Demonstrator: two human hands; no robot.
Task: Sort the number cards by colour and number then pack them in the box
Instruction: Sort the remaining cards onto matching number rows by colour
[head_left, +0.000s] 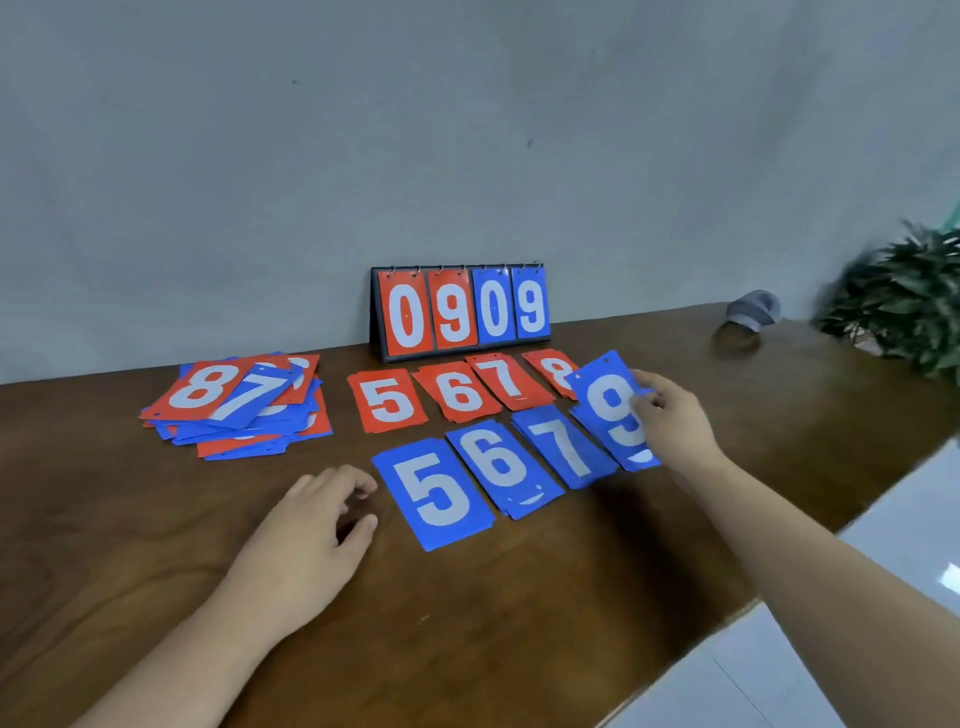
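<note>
Red cards 5 (387, 400), 6 (460, 392), 7 (508, 379) and 8 (553, 369) lie in a far row on the brown table (467, 597). In front of them lie blue cards 5 (434, 491), 6 (501, 465) and 7 (563, 447). My right hand (670, 421) pinches a blue 9 card (613, 410) by its right edge, at the right end of the blue row. My left hand (311, 525) rests on the table left of the blue 5, fingers loosely curled and holding nothing. An unsorted pile of red and blue cards (239, 405) sits at the left.
A flip scoreboard stand (460, 309) showing 0909 stands against the wall behind the rows. A grey cap (753, 309) and a green plant (904, 306) are at the far right. The table's edge runs diagonally at the right, with white floor beyond.
</note>
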